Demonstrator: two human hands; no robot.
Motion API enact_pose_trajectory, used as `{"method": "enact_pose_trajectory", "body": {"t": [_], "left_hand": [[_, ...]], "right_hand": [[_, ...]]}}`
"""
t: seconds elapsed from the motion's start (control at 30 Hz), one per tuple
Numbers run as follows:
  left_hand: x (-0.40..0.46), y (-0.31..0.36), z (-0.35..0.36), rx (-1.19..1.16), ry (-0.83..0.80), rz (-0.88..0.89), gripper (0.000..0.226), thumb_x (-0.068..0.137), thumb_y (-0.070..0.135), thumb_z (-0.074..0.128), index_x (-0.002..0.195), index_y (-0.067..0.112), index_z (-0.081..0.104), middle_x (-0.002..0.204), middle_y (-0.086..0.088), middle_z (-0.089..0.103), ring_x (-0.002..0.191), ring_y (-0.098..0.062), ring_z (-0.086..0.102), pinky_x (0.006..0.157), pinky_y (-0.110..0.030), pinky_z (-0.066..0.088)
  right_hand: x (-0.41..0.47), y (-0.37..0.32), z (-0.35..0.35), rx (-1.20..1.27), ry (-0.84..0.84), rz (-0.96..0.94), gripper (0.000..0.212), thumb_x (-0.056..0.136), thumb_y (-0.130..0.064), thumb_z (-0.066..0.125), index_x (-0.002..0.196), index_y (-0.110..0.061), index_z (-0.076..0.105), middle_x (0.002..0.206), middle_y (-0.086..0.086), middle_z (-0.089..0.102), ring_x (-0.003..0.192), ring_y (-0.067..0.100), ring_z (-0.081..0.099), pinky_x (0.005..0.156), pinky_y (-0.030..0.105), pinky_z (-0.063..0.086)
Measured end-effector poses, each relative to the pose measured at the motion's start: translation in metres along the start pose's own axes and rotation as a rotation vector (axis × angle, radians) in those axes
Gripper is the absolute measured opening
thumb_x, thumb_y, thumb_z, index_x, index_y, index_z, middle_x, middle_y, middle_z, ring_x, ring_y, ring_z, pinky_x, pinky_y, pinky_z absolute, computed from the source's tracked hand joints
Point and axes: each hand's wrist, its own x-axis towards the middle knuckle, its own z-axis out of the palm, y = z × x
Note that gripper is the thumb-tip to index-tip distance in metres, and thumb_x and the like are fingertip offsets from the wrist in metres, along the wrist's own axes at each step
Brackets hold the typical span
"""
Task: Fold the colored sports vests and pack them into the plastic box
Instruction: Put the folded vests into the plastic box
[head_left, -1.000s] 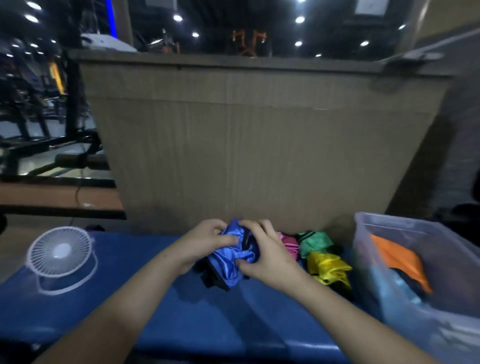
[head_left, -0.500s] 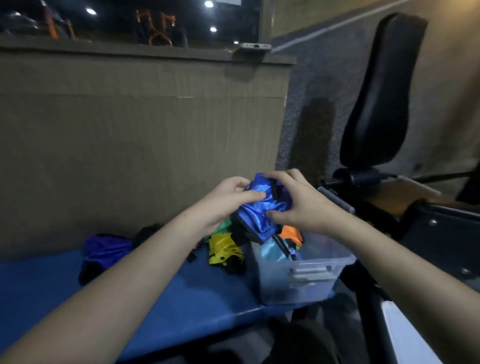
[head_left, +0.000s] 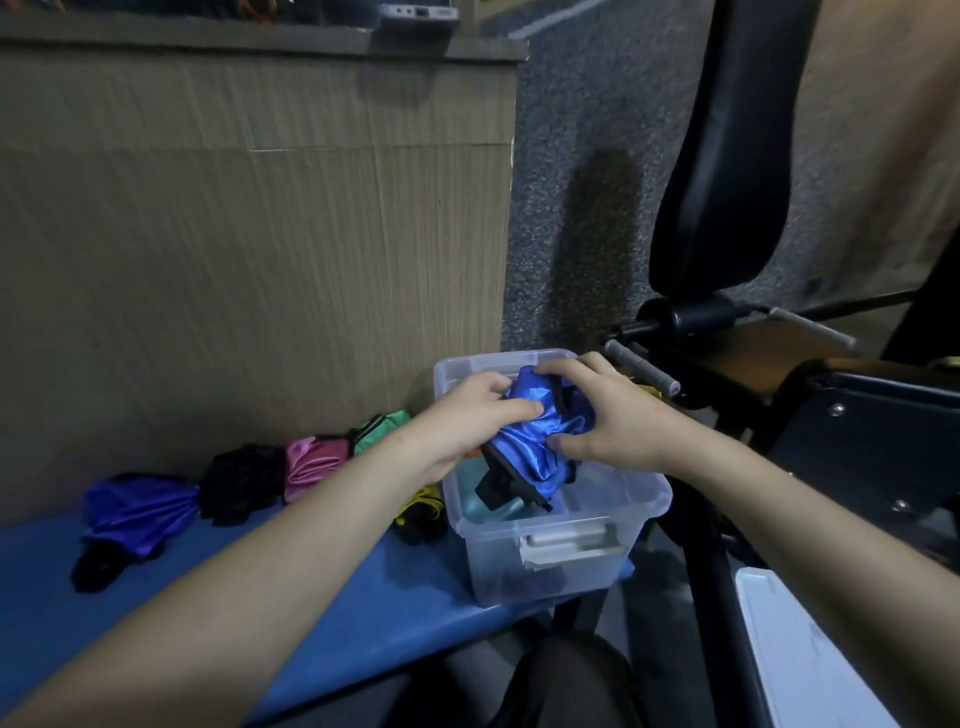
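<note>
A bunched blue vest (head_left: 537, 441) with black trim is held over the open clear plastic box (head_left: 550, 540) at the right end of the blue bench. My left hand (head_left: 467, 415) grips its left side and my right hand (head_left: 608, 421) grips its top and right side. Folded cloth lies inside the box, mostly hidden under the vest. Along the wall on the bench lie a purple vest (head_left: 137, 512), a black vest (head_left: 241, 480), a pink vest (head_left: 314, 465), a green vest (head_left: 382, 426) and a yellow vest (head_left: 421, 512) partly behind my left forearm.
The blue bench (head_left: 156, 613) runs along a tall brown wall panel (head_left: 249, 234). Black gym equipment with a padded backrest (head_left: 727, 156) and metal bars (head_left: 641, 364) stands close to the right of the box. A white panel (head_left: 800, 660) sits at the lower right.
Both hands carried the blue vest to the right, from the bench beside the other vests to above the box, then lowered it toward the box opening. My view turned right with it.
</note>
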Motion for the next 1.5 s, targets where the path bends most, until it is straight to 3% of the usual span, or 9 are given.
{"method": "enact_pose_trajectory", "body": {"t": [0.1, 0.2, 0.3, 0.67, 0.93, 1.07, 1.2, 1.33, 1.5], "left_hand": [[0.003, -0.003, 0.002, 0.032, 0.016, 0.015, 0.011, 0.094, 0.024, 0.067, 0.103, 0.016, 0.067, 0.098, -0.004, 0.077, 0.086, -0.017, 0.074, 0.073, -0.027, 0.057], [0.012, -0.013, 0.0, 0.376, 0.089, 0.018, 0.044, 0.088, 0.043, 0.07, 0.123, 0.018, 0.059, 0.116, 0.002, 0.069, 0.103, -0.019, 0.068, 0.096, -0.038, 0.054], [0.014, -0.021, -0.005, 0.523, 0.129, 0.026, 0.059, 0.086, 0.052, 0.069, 0.135, 0.027, 0.048, 0.13, 0.006, 0.056, 0.114, -0.013, 0.059, 0.099, -0.039, 0.051], [-0.005, -0.033, -0.023, 0.401, 0.107, 0.119, 0.046, 0.086, 0.035, 0.074, 0.127, 0.027, 0.055, 0.125, 0.005, 0.058, 0.105, -0.013, 0.063, 0.098, -0.038, 0.052], [-0.04, -0.057, -0.076, 0.326, 0.188, 0.133, 0.036, 0.085, 0.026, 0.077, 0.115, 0.029, 0.057, 0.115, 0.007, 0.062, 0.102, -0.016, 0.065, 0.098, -0.037, 0.051], [-0.072, -0.079, -0.121, 0.264, 0.238, 0.107, 0.042, 0.079, 0.033, 0.078, 0.116, 0.027, 0.059, 0.119, 0.003, 0.064, 0.103, -0.017, 0.067, 0.085, -0.033, 0.056], [-0.106, -0.114, -0.171, 0.203, 0.317, 0.093, 0.031, 0.086, 0.019, 0.077, 0.113, 0.021, 0.061, 0.112, 0.002, 0.066, 0.092, -0.006, 0.066, 0.083, -0.018, 0.053], [-0.135, -0.162, -0.22, 0.151, 0.449, 0.038, 0.022, 0.091, 0.015, 0.072, 0.108, 0.025, 0.062, 0.108, 0.004, 0.066, 0.094, -0.011, 0.064, 0.082, -0.012, 0.048], [-0.162, -0.235, -0.27, 0.064, 0.656, -0.021, 0.017, 0.093, 0.014, 0.068, 0.104, 0.026, 0.064, 0.105, 0.007, 0.068, 0.093, -0.005, 0.065, 0.085, -0.014, 0.047]], "right_hand": [[0.003, 0.006, 0.001, 0.002, -0.011, 0.011, 0.078, 0.079, -0.03, 0.079, 0.145, -0.036, 0.039, 0.12, -0.012, 0.035, 0.106, 0.006, 0.05, 0.079, 0.008, 0.042], [0.004, 0.012, 0.0, -0.035, -0.069, 0.04, 0.08, 0.077, -0.036, 0.081, 0.145, -0.037, 0.039, 0.121, -0.01, 0.037, 0.108, 0.01, 0.052, 0.088, 0.019, 0.044], [0.002, 0.018, 0.002, -0.087, -0.122, 0.087, 0.085, 0.073, -0.047, 0.082, 0.146, -0.04, 0.037, 0.131, -0.011, 0.037, 0.117, 0.014, 0.049, 0.099, 0.032, 0.045], [0.001, -0.007, 0.015, -0.09, -0.154, 0.015, 0.08, 0.071, -0.054, 0.078, 0.14, -0.044, 0.038, 0.132, -0.009, 0.04, 0.122, 0.017, 0.049, 0.101, 0.044, 0.046], [0.023, -0.058, 0.046, -0.112, -0.164, -0.102, 0.075, 0.075, -0.05, 0.076, 0.14, -0.042, 0.04, 0.129, -0.013, 0.041, 0.122, 0.011, 0.049, 0.101, 0.037, 0.045], [0.044, -0.097, 0.068, -0.068, -0.188, -0.161, 0.074, 0.076, -0.043, 0.08, 0.141, -0.034, 0.046, 0.129, -0.008, 0.047, 0.12, 0.008, 0.051, 0.103, 0.025, 0.04], [0.066, -0.142, 0.1, -0.034, -0.195, -0.222, 0.067, 0.079, -0.037, 0.08, 0.138, -0.029, 0.049, 0.123, -0.006, 0.051, 0.116, 0.009, 0.053, 0.102, 0.024, 0.04], [0.088, -0.183, 0.153, 0.001, -0.21, -0.251, 0.064, 0.077, -0.038, 0.078, 0.135, -0.03, 0.052, 0.12, -0.004, 0.055, 0.113, 0.011, 0.054, 0.103, 0.027, 0.041], [0.115, -0.228, 0.24, 0.093, -0.256, -0.19, 0.061, 0.082, -0.035, 0.079, 0.137, -0.025, 0.052, 0.121, 0.0, 0.058, 0.106, 0.011, 0.055, 0.098, 0.022, 0.042]]}}
